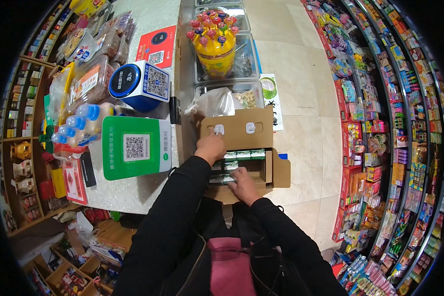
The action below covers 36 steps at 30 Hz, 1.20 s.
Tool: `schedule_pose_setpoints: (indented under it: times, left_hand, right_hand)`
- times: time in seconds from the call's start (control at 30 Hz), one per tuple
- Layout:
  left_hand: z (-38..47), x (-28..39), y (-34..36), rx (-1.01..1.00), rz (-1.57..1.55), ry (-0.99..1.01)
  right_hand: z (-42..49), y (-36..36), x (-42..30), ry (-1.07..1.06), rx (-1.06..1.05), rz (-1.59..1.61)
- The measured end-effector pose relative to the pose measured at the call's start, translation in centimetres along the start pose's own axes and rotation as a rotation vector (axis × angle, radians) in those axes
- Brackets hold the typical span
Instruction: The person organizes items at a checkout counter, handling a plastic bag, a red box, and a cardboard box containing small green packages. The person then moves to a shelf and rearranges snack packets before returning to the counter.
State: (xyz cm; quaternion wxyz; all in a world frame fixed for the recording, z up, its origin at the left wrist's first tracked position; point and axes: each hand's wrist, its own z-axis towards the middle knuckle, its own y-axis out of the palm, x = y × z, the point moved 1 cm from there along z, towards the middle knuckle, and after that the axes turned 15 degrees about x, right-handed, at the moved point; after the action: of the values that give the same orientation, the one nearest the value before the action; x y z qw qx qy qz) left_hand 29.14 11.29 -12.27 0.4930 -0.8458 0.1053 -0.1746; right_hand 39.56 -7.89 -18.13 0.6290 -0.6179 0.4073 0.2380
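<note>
An open cardboard box (pixel 281 172) lies before me beside the counter, with rows of small green-and-white packs (pixel 244 154) inside and a bare space at its right part. Its raised flap (pixel 236 118) has two cut-outs with white plastic pieces in them. My left hand (pixel 211 146) rests at the lower left of that flap, a fingertip near the left white piece (pixel 219 129). Over the packs in the lower rows is my right hand (pixel 244 185), its fingers bent at a pack; whether it grips one I cannot tell.
On the counter (pixel 137 196) at left stand a green payment sign (pixel 111 148), a blue payment speaker (pixel 140 85) and bottled drinks (pixel 76 124). Beyond the box are plastic bins and a yellow lollipop tub (pixel 216 59). Shelves of packaged sweets (pixel 384 129) line the right.
</note>
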Motion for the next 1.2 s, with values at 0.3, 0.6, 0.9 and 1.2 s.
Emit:
schedule_pose_setpoints:
  times: [0.3,0.6,0.9,1.2]
  left_hand:
    - [-0.4,-0.9,-1.6,-0.035,0.016,0.092]
    - [-0.2,-0.3,-0.7,-0.06,-0.007,0.031]
    - [0.5,-1.1,0.6,-0.049,-0.016,0.056]
    - [0.6,-0.2,0.0,-0.128,-0.051,0.003]
  right_hand:
    - [0.7,-1.4,1.4,0.095,0.003,-0.083]
    - [6.2,-6.5,3.5,-0.313,0.156,-0.703]
    - [4.8,-6.5,2.8,-0.231,0.025,-0.735]
    - [4.3,-7.8,1.0,-0.069,0.027,-0.653]
